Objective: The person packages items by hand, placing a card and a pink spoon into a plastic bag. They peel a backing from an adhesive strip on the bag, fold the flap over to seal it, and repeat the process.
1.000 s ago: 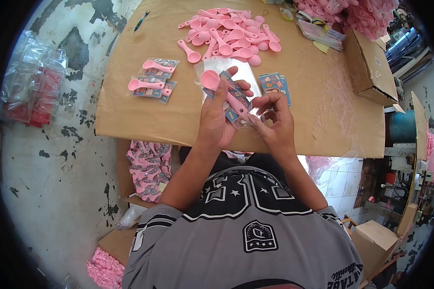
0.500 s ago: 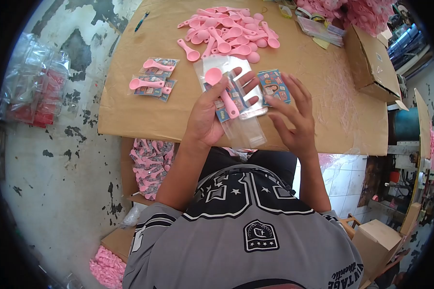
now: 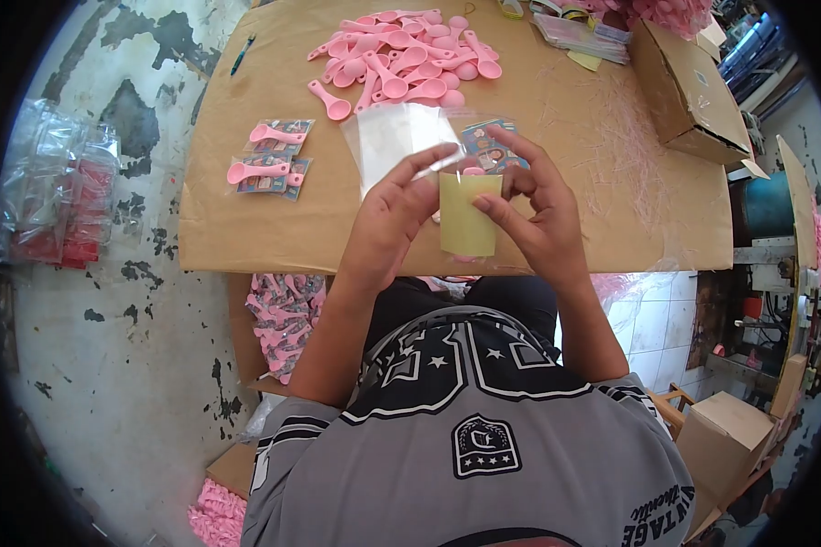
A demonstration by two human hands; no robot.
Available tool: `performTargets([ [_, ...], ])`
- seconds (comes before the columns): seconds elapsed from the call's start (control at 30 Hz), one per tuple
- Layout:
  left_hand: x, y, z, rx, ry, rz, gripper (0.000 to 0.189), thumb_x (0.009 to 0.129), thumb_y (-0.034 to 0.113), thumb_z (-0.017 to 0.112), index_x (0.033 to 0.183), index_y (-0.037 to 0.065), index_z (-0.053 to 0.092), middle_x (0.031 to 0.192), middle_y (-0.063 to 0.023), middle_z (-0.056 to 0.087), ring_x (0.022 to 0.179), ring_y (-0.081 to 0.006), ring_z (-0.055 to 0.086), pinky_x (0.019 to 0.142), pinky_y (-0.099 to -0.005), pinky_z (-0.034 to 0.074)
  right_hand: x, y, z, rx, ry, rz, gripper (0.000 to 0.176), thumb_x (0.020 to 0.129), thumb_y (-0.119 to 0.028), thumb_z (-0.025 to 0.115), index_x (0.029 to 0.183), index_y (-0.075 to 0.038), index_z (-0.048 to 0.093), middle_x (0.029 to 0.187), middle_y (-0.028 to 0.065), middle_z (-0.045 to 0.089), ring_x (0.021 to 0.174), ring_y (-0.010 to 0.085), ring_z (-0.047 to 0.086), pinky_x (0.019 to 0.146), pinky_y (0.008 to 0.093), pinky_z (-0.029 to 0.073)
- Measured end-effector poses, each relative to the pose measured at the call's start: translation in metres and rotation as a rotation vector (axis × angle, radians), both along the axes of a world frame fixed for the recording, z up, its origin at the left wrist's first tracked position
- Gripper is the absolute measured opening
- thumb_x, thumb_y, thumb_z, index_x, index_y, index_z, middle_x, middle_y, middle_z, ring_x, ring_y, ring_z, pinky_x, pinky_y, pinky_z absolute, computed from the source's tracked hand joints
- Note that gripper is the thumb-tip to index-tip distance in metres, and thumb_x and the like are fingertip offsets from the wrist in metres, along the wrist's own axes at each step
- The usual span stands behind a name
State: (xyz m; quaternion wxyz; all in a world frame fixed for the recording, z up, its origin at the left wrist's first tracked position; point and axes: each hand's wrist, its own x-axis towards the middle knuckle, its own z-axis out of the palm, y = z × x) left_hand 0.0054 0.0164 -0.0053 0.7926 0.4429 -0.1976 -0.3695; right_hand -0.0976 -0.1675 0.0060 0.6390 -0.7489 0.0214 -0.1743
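I see the right hand (image 3: 545,217) thumb-pinching the yellowish packet (image 3: 466,226); whether the half-curled left hand (image 3: 389,211) grips, I can't tell.

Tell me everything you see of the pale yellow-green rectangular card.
The pale yellow-green rectangular card looks like paper, its visible face plain and slightly curved. It is held above the brown table near its edge. The right hand rests its thumb on the right side; whether the left hand touches it is unclear. Something pink peeks past its top.
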Motion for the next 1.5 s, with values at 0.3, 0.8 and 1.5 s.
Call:
performTargets([
  [0.3,-0.014,0.003,-0.01,0.217,-0.123,0.152,0.037,0.101,0.008,0.069,0.135,-0.004,0.061,0.111,-0.0188,0.077,0.099,-0.0161,0.074,0.087,-0.0278,0.058,-0.003,0.01,-0.015,0.307,0.169,0.004,0.066,0.095,-0.008,0.077,0.151,-0.004,0.043,0.093,0.0072,0.073,0.084,0.0132,0.068,0.078,0.0262,0.053],
  [0.8,-0.032,-0.002,0.007,0.355,-0.428,0.179,0.057,0.1,0.002,0.069,0.155,0.007,0.052,0.097,-0.0008,0.076,0.071,0.0023,0.045,0.06,-0.0172,0.036,0.027,0.01,-0.001,-0.856,-0.382,-0.427,0.023,0.079,-0.005,0.078,0.102,-0.008,0.074,0.122,0.0073,0.068,0.112,0.0317,0.059,0.09,0.0415,0.051],
  [1.5,-0.025,0.007,-0.012,0.115,-0.221,0.238,0.031,0.101,0.005,0.067,0.131,-0.005,0.063,0.124,-0.0195,0.072,0.111,-0.0181,0.071,0.096,-0.0319,0.057,-0.017,-0.052,-0.017,0.392,-0.213,-0.186,0.012,0.097,0.001,0.055,0.105,-0.002,0.064,0.088,0.0041,0.061,0.065,0.0078,0.048,0.057,0.0259,0.044],
])
